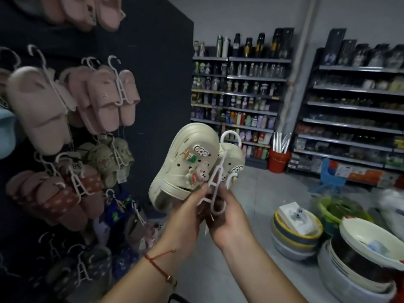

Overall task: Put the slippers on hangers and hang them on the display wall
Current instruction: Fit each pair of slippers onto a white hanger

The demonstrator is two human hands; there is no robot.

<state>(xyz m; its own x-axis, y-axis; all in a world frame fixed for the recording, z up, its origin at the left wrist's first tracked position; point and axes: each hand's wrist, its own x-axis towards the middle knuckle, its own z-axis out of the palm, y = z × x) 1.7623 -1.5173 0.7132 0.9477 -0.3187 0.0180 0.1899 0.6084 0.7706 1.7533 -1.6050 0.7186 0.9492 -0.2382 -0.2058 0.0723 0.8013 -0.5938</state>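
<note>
A pair of cream clog slippers (185,162) with small charms sits on a white plastic hanger (215,178), held up in the middle of the view. My left hand (185,217) grips the heel end of the nearer clog from below. My right hand (227,217) pinches the lower part of the hanger. The second clog (234,162) shows behind the hanger, whose hook (229,138) points up. The dark display wall (153,73) stands to the left, with pink slippers (105,99), beige clogs (109,160) and spotted red slippers (65,193) hanging on it.
Stacked plastic basins (295,235) and bowls (367,259) sit at the lower right. Store shelves with bottles (240,95) line the back wall. An orange bucket (278,160) and a blue stool (330,178) stand on the grey floor.
</note>
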